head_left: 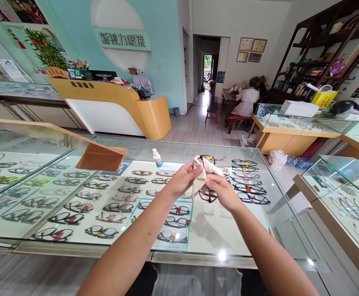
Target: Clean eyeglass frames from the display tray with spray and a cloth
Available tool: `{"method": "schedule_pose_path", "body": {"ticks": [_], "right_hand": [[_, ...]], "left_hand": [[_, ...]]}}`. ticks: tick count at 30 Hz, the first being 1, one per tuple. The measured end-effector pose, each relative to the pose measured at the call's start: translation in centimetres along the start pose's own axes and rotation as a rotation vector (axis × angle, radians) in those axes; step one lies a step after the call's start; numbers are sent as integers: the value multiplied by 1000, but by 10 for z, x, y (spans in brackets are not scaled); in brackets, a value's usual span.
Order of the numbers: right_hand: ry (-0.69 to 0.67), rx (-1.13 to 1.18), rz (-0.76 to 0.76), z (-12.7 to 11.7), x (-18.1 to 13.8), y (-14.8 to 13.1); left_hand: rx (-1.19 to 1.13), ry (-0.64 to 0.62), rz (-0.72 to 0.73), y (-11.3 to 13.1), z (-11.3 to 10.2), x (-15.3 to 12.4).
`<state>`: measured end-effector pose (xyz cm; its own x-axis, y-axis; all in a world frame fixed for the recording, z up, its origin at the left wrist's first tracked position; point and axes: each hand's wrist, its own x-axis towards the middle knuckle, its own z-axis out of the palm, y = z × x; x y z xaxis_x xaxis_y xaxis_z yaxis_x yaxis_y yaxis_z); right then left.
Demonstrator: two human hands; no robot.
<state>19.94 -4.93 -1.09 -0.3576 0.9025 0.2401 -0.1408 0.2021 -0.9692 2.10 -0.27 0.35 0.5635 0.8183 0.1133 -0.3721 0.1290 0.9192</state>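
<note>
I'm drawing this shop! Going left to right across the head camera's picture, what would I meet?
Leafy plant → small white bottle → the person's left fingers → their right fingers → pale plastic bag → yellow bag.

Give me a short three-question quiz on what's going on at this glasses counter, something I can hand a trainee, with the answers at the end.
1. Fill in: between them, the left hand and right hand hold dark red glasses and a pale ____ folded around part of them.
2. True or false: the white-capped bottle stands upright on the glass counter.
3. How many frames hang in the group on the back wall? A) two B) four C) six

Key: 1. cloth; 2. true; 3. B
</note>
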Motion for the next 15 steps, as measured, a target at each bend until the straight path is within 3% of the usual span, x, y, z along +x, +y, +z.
{"method": "schedule_pose_path", "body": {"ticks": [7, 15], "right_hand": [[9, 150, 133, -6, -2, 18], [48, 208, 152, -7, -2, 15]], "left_hand": [[25, 0, 16, 4, 4, -4], [76, 28, 50, 1, 2, -2]]}}
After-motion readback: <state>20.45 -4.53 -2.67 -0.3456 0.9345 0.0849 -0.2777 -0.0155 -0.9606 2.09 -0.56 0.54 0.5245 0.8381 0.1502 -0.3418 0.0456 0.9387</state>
